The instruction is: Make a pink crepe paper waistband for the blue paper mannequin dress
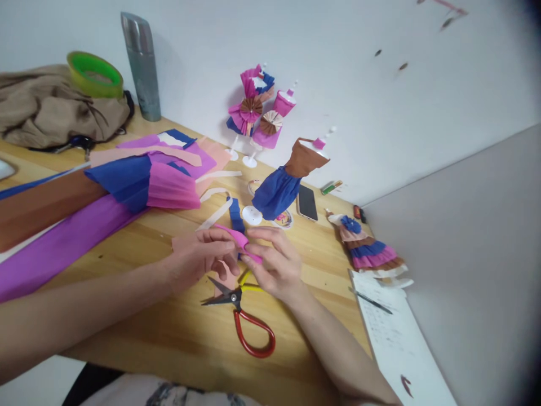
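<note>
Between my hands is a folded strip of pink crepe paper (233, 233). My left hand (205, 255) pinches its left side with thumb and forefinger. On the other side, the fingers of my right hand (274, 260) close on the strip's lower right end. Open-bladed scissors (234, 298) with red and yellow handles lie on the table just below my hands. A blue paper strip (236, 214) lies behind the pink one. Beyond it stands a small dress form (291, 175) in a brown top and blue skirt, on a white base.
Crepe paper sheets (122, 186) in several colours spread over the left side. Two more dressed forms (257, 107) stand by the wall, near a phone (307, 203). A layered paper dress (367, 245) and a written sheet (393, 321) with a pen lie right. A bottle (142, 67) stands back left.
</note>
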